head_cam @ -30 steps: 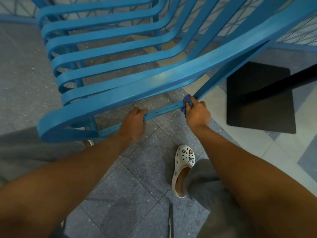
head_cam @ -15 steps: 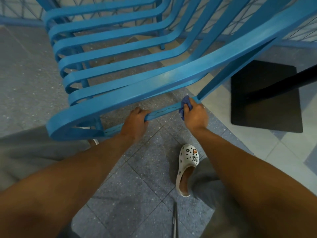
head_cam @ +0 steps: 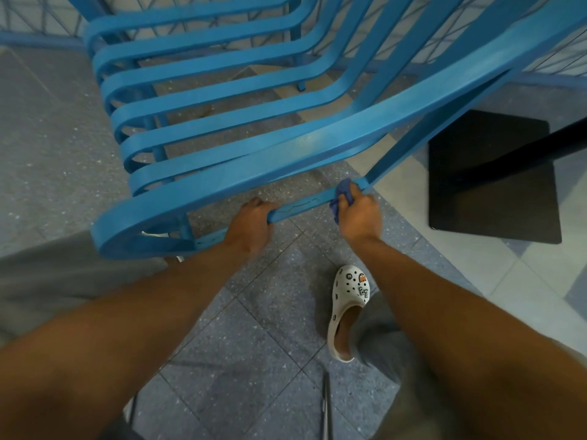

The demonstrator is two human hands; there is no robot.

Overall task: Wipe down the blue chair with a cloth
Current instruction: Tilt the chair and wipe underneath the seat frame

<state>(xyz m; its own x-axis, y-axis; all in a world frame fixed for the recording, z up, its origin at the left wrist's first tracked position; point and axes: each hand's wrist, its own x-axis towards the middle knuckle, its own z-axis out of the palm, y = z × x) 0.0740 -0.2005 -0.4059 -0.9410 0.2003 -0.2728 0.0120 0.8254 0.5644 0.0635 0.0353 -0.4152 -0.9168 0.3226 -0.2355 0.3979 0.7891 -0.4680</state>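
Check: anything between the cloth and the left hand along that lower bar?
Nothing visible. The right hand grips the cloth on the chair's lower bar; the stretch to the left hand is bare.

Little change in 1 s. Right hand (head_cam: 359, 214) w/ bunched cloth (head_cam: 341, 198) slid a touch farther along lower crossbar (head_cam: 301, 207) toward leg joint, now pressed right beside it. Gap to left hand (head_cam: 251, 225) slightly wider. Blue chair (head_cam: 286, 147) sits a bit more right and lower in view, likely head shift.
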